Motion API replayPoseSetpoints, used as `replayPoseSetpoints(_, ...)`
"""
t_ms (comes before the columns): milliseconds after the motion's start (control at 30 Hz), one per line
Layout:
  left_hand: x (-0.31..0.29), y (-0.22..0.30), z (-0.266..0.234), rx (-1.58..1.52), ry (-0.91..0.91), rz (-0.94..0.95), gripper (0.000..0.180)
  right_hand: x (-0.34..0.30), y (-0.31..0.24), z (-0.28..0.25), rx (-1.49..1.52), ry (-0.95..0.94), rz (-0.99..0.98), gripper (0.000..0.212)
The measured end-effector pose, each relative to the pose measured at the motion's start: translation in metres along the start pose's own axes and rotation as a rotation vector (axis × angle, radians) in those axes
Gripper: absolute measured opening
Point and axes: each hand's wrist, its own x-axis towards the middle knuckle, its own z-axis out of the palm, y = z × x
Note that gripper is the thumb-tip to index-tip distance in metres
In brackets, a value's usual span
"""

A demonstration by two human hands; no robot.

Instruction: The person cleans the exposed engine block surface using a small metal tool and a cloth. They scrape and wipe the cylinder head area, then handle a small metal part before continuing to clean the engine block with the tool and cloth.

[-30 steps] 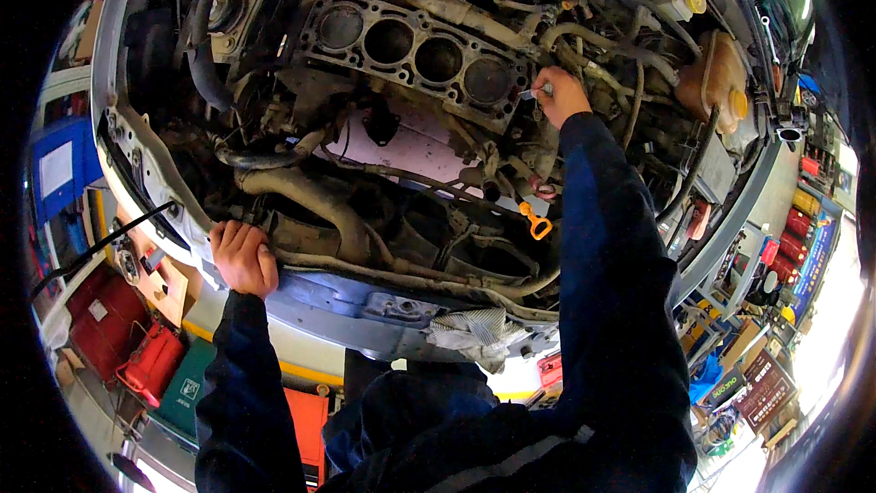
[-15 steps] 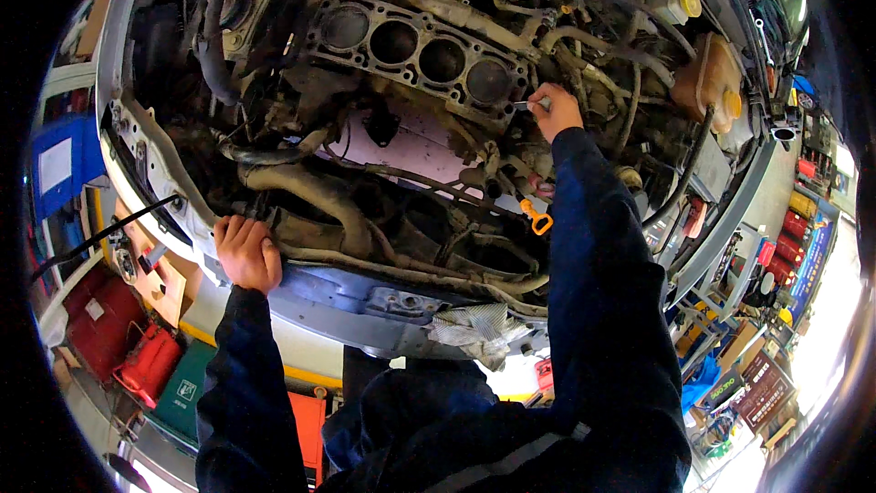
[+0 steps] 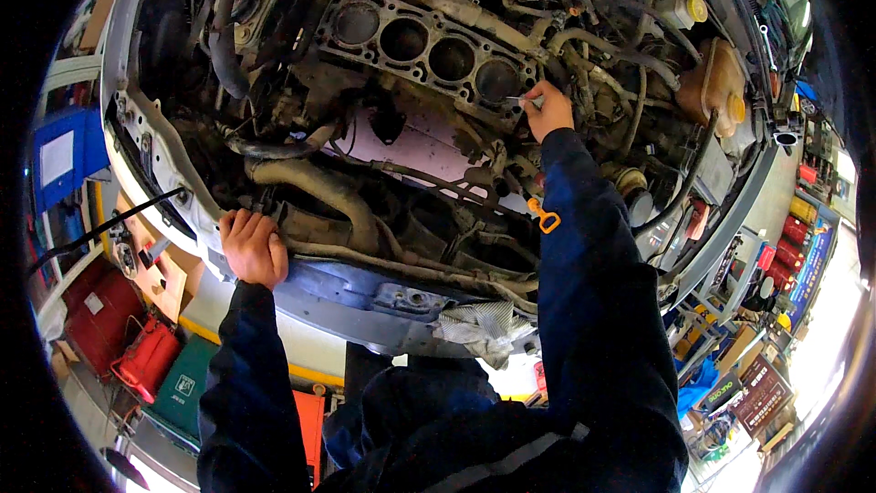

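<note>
right hand: fingers pinched on thin tool (tip unclear). block just left of them, long axis running up-left; left hand, farther, grips panel.

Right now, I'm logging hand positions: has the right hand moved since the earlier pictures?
Yes: against the engine block, the right hand has shifted left and slightly toward the person, closer to the rightmost bore.
</note>
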Motion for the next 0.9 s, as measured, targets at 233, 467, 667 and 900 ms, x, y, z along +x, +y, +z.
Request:
replayPoseSetpoints(233, -0.004, -0.001, -0.003, 0.003, -0.032, -0.014, 0.014, 0.001, -0.007, -0.006, -0.047, 0.050, 0.020, 0.017)
replayPoseSetpoints(467, -0.003, 0.000, -0.001, 0.000, -0.013, -0.017, 0.015, -0.002, 0.001, -0.013, -0.079, 0.005, -0.089, 0.018)
replayPoseSetpoints(667, -0.003, -0.001, -0.001, -0.011, -0.035, -0.015, 0.014, -0.003, 0.006, -0.023, -0.119, -0.089, -0.051, 0.019)
replayPoseSetpoints(900, -0.004, -0.003, -0.001, -0.002, -0.023, 0.005, 0.015, -0.011, 0.012, -0.022, -0.142, -0.107, -0.081, 0.021)
